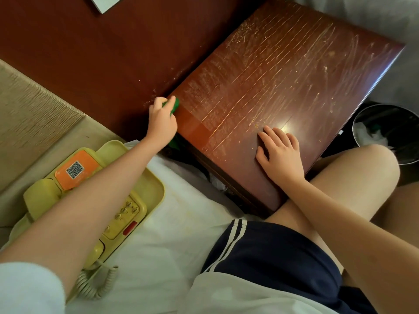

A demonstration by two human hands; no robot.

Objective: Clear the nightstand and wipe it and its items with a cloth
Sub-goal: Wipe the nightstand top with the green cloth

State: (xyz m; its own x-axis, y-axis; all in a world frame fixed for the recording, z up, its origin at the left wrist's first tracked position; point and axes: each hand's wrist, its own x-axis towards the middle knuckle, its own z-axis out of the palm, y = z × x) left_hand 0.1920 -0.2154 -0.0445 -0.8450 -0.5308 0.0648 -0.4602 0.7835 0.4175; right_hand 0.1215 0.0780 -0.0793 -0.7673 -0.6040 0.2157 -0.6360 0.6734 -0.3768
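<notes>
Green cloth held at the corner of the streaked surface
The left hand has its fingers curled round the cloth, pressing it to the 9 o'clock corner beside the dark wall panel. The right hand lies flat near the 6 o'clock edge, fingers straight and slightly spread (gripping nothing). Pale streaks cover most of the wood. A yellow phone sits in a tray on the bed at 8 o'clock; a bin stands at 3 o'clock
</notes>
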